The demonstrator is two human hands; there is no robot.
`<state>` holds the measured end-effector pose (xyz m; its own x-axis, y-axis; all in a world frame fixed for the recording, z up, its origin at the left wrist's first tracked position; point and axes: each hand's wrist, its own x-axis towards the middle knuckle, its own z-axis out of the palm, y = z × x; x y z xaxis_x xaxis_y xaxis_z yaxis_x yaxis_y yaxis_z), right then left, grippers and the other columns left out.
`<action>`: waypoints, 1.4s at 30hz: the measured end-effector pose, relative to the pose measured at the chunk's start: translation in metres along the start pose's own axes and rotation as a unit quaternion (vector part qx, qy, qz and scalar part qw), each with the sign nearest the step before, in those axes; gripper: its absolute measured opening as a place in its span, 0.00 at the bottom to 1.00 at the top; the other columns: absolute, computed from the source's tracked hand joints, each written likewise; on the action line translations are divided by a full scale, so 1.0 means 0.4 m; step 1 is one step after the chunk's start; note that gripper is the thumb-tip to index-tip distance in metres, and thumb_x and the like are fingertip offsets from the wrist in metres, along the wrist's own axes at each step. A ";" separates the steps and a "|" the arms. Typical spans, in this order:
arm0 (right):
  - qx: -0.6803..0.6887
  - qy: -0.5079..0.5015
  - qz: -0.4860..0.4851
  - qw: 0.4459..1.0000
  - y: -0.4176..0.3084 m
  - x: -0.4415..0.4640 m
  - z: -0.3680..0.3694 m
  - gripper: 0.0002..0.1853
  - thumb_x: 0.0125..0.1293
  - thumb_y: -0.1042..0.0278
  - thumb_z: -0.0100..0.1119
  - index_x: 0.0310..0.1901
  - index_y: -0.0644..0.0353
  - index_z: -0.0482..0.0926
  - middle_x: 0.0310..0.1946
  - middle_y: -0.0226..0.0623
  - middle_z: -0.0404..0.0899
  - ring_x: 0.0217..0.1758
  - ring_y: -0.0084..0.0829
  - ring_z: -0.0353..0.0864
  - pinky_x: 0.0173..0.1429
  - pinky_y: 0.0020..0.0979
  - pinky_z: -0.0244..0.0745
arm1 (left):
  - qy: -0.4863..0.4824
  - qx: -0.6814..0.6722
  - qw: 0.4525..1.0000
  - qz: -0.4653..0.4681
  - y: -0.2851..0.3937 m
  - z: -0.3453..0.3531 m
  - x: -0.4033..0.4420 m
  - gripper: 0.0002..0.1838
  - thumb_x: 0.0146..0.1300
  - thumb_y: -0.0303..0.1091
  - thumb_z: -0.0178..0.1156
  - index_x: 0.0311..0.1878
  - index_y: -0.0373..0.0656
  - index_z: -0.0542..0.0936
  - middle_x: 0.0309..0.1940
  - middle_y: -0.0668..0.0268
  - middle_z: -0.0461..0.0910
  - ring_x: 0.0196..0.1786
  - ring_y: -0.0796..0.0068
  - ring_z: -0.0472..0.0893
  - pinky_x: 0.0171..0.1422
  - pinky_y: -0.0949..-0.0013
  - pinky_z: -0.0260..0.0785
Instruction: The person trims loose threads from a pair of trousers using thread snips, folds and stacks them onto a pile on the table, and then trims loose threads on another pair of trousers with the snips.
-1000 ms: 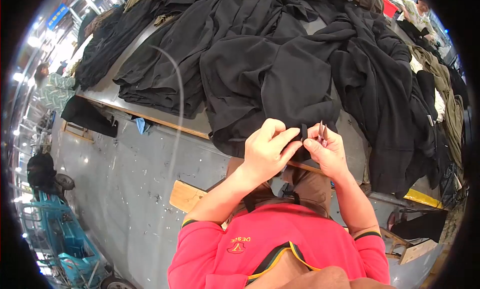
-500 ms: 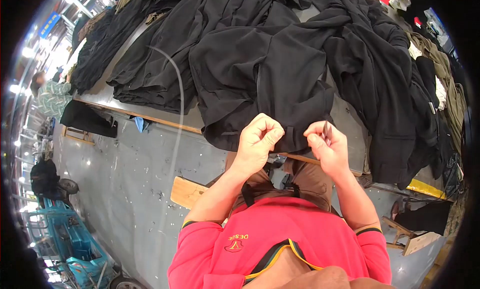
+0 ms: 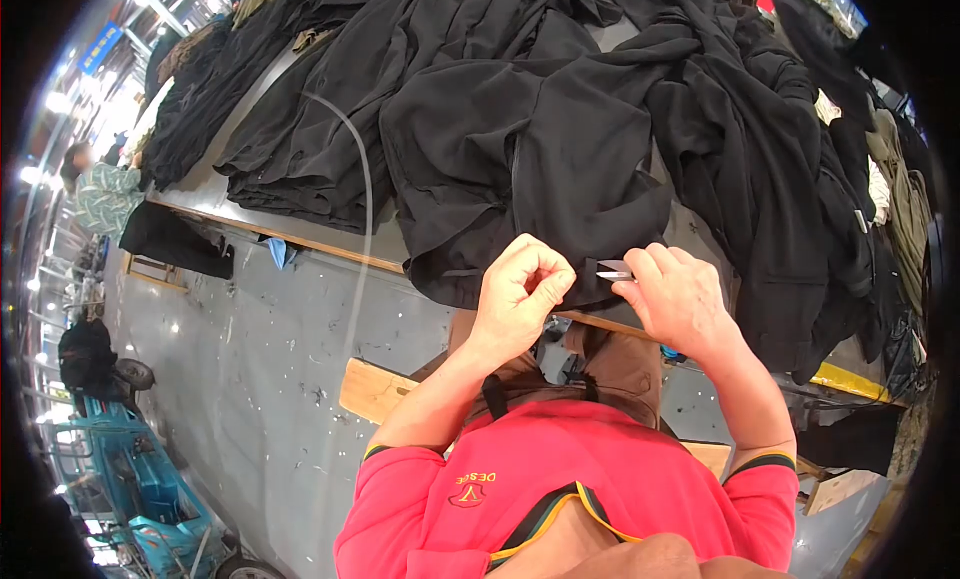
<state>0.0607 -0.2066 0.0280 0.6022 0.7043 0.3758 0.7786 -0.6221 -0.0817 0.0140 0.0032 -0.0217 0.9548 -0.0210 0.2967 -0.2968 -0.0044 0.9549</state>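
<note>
Black trousers (image 3: 580,139) lie across the table, their waistband edge hanging at its front near my body. My left hand (image 3: 522,287) is closed in a pinch, thumb against curled forefinger, in front of that waistband. What sits between those fingertips is hidden or too fine to see. In my right hand (image 3: 680,294) is a small pair of metal thread snips (image 3: 616,271), blades pointing left toward my left hand. The blades look slightly parted and lie over the black cloth by the waistband.
More black garments (image 3: 310,169) are heaped on the metal table (image 3: 385,241), which has a wooden front edge. A wooden stool (image 3: 372,389) is beneath me. A teal cart (image 3: 140,479) stands on the floor at left. Another person (image 3: 105,194) is at the far left.
My right hand has turned over, bringing the snips from upright in the palm to pointing left, blades forward. My left hand stays pinched in nearly the same place.
</note>
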 end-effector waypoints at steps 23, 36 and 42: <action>-0.020 0.083 -0.076 0.993 0.011 0.003 0.056 0.11 0.55 0.60 0.64 0.33 0.55 0.74 0.23 0.29 0.66 0.25 0.28 0.69 0.29 0.28 0.67 | 0.014 0.089 0.995 0.040 0.016 0.018 -0.004 0.07 0.59 0.28 0.64 0.29 0.37 0.78 0.30 0.70 0.70 0.29 0.85 0.70 0.31 0.79 0.63; -0.019 0.087 -0.078 0.993 0.011 0.010 0.056 0.12 0.54 0.60 0.64 0.34 0.56 0.74 0.23 0.29 0.66 0.25 0.28 0.69 0.29 0.28 0.67 | 0.021 0.057 0.997 0.038 0.017 0.028 -0.002 0.06 0.60 0.28 0.63 0.29 0.37 0.78 0.30 0.70 0.70 0.29 0.84 0.70 0.32 0.79 0.63; 0.069 0.045 0.006 0.997 0.035 -0.018 0.057 0.10 0.57 0.63 0.63 0.34 0.58 0.75 0.24 0.31 0.72 0.25 0.33 0.73 0.29 0.31 0.69 | -0.175 -0.012 0.984 0.017 0.041 -0.024 -0.022 0.18 0.68 0.38 0.55 0.22 0.38 0.75 0.24 0.70 0.71 0.27 0.80 0.69 0.33 0.75 0.62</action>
<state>0.0713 -0.2129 0.0031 0.5980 0.6596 0.4554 0.7922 -0.5725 -0.2112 0.0009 0.0130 -0.0086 0.8780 -0.3639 0.3110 -0.3239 0.0267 0.9457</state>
